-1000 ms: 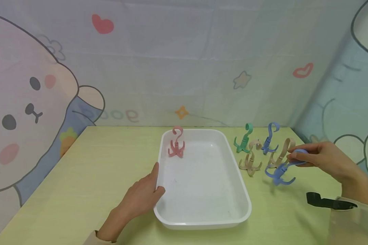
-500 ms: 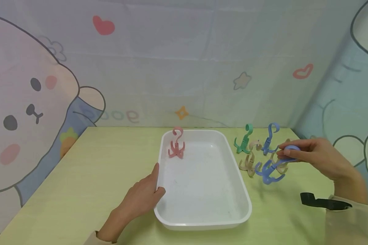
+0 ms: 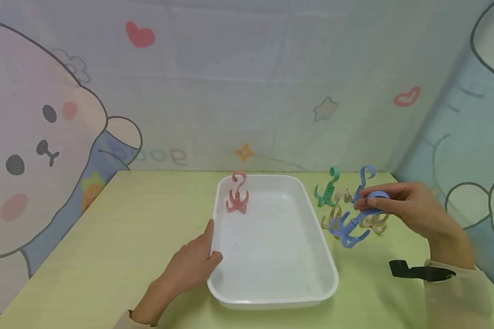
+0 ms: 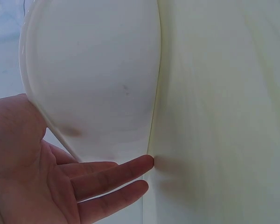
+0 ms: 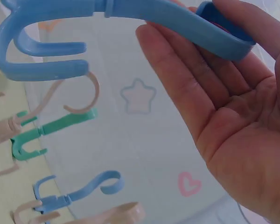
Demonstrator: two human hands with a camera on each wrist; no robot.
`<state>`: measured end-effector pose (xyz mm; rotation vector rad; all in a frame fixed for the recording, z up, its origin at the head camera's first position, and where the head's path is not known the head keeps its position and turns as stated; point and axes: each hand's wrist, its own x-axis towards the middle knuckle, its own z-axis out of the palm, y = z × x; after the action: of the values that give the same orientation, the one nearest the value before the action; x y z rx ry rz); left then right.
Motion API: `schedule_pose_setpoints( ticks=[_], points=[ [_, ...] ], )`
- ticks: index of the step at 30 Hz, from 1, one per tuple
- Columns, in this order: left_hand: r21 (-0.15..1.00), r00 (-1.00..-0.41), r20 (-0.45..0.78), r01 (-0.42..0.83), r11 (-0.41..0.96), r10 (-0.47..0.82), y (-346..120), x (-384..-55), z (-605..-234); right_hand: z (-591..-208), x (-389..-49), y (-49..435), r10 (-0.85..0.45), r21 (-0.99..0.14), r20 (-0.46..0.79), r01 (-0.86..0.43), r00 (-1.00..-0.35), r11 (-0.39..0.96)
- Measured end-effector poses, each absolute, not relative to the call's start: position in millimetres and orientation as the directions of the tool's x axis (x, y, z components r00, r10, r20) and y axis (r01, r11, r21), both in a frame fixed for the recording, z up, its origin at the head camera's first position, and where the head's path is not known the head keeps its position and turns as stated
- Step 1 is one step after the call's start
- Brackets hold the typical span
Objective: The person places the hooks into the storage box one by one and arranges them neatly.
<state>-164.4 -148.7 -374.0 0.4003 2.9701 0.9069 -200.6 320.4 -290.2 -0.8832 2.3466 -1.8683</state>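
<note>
In the head view my right hand point(image 3: 413, 211) pinches the curled top of a blue hook point(image 3: 349, 233) between thumb and fingers. The hook hangs tilted above the table, its prongs pointing left, close to the right rim of a white tray point(image 3: 271, 260). The right wrist view shows its curl against my fingers. My left hand point(image 3: 189, 258) holds the tray's left rim, thumb over the edge and fingers along the outer wall point(image 4: 98, 93). Inside the tray, at the far left corner, stands a pink hook point(image 3: 237, 198).
Right of the tray stand a green hook point(image 3: 326, 195), another blue hook point(image 3: 365, 173) and two beige hooks, one beige hook point(image 3: 375, 223) partly behind my right hand. A printed curtain point(image 3: 214, 91) closes off the table's point(image 3: 148, 205) far side.
My right hand has moved left with the blue hook, bringing it nearer the tray's right rim and in front of a beige hook. The left hand and tray have stayed in place.
</note>
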Motion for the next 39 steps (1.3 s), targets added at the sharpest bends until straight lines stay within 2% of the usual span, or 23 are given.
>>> schedule_pose_setpoints(
  ticks=[2, 10, 14, 29, 39],
  points=[
    [0.553, -0.967, 0.064, 0.240, 0.798, 0.246, -149, -165, -374, -291, -202, 315, -0.456, -0.908, 0.351, -0.416, -0.818, 0.047],
    [0.559, -0.964, 0.070, 0.249, 0.790, 0.255, -149, -165, -375, -293, -211, 297, -0.504, -0.903, 0.408, -0.418, -0.761, -0.101],
    [0.559, -0.963, 0.077, 0.257, 0.788, 0.259, -149, -164, -375, -293, -213, 292, -0.519, -0.896, 0.427, -0.426, -0.741, -0.128],
    [0.560, -0.966, 0.071, 0.246, 0.791, 0.250, -149, -164, -376, -293, -220, 263, -0.400, -0.892, 0.359, -0.436, -0.843, 0.117],
    [0.568, -0.964, 0.070, 0.249, 0.784, 0.255, -149, -164, -375, -286, -236, 239, -0.317, -0.896, 0.248, -0.341, -0.916, 0.284]
  ],
)
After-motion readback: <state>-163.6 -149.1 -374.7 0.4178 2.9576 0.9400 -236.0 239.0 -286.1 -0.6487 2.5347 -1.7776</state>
